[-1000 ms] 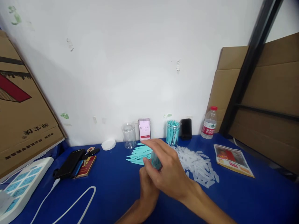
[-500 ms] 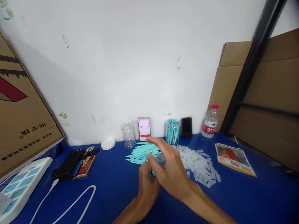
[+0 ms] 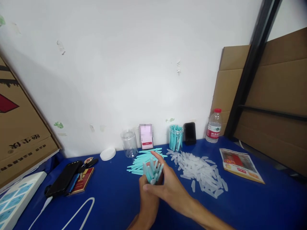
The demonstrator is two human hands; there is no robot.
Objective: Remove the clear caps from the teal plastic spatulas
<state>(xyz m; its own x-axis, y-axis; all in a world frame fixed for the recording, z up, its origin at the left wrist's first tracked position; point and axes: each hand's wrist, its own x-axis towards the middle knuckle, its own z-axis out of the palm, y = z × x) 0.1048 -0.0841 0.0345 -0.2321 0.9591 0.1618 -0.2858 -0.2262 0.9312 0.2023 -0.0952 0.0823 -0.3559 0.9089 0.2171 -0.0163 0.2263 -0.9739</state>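
Note:
In the head view a bundle of slim teal sticks [image 3: 151, 176] with frosted, see-through caps stands upright between my hands; they look like eyebrow razors. My left hand [image 3: 148, 201] is closed around the bundle from below. Cupped on its right side is my right hand [image 3: 171, 188], thumb across the front and index finger stretched up behind. Just beyond lies a loose pile of teal sticks [image 3: 141, 162] without caps. To the right spreads a heap of frosted caps [image 3: 199, 169]. The lower part of the bundle is hidden by my hands.
Along the wall stand a clear open jar [image 3: 129, 143], a lit phone [image 3: 146, 135], a jar of teal sticks [image 3: 176, 139], a black device [image 3: 190, 133] and a water bottle [image 3: 214, 126]. A white lid [image 3: 107, 154], power bank [image 3: 64, 179] and power strip [image 3: 21, 198] lie left; a packet [image 3: 241, 166], right.
My right hand has come down from above the bundle to its side, with the thumb lower. The capped tops now show, tilted toward me. The view has shifted slightly.

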